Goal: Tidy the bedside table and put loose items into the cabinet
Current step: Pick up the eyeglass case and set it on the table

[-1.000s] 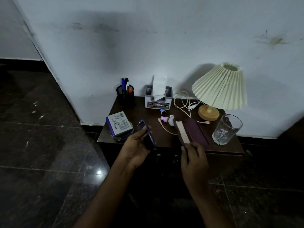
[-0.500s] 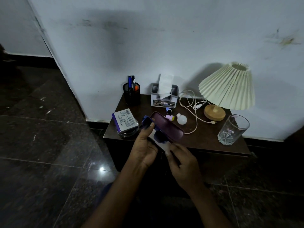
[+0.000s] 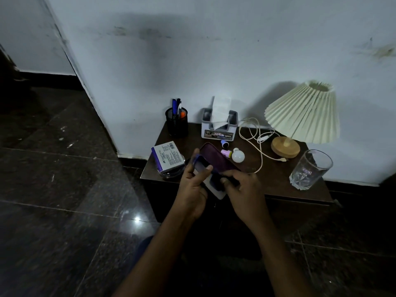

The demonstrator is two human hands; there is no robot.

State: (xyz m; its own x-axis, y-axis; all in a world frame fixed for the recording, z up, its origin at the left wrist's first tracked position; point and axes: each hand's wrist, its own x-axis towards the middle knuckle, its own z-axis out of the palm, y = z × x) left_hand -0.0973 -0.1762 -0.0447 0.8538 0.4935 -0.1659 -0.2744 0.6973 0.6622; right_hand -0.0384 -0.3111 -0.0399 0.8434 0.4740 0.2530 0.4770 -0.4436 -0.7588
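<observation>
Purple case (image 3: 216,157) is held open in the air over the front edge of the tabletop (image 3: 278,181), between both grips, its white lining toward the person. The left grip (image 3: 192,185) is curled round a small blue item (image 3: 201,166), with the thumb on top, setting it against the open case. The right grip (image 3: 242,189) pinches the near end of the case. The cabinet (image 3: 289,213) below the grips is too dark to show whether it is shut.

Risks noted:
- The case hangs past the tabletop edge. If either pinch slackens, the case or the blue item would probably drop to the floor.
- The blue item does not look fully seated, so closing the lid now could jam it or pop it out.
- A bulb (image 3: 238,155) and a pink cap (image 3: 226,152) lie loose just beyond the right grip, and a sweep of the case could set the bulb rolling.
- A glass (image 3: 308,170) stands well to the right of the right grip, near the edge. It is at risk only on a wide reach.
- A box (image 3: 168,156) sits tilted just left of the left grip, where a nudge might tip it.

Change since a second ago: the grips were then apart, with the left holding the blue item alone and the right holding the case over the tabletop. They have since closed together and the case has swung toward the left grip. The loose items on the tabletop have not moved.
</observation>
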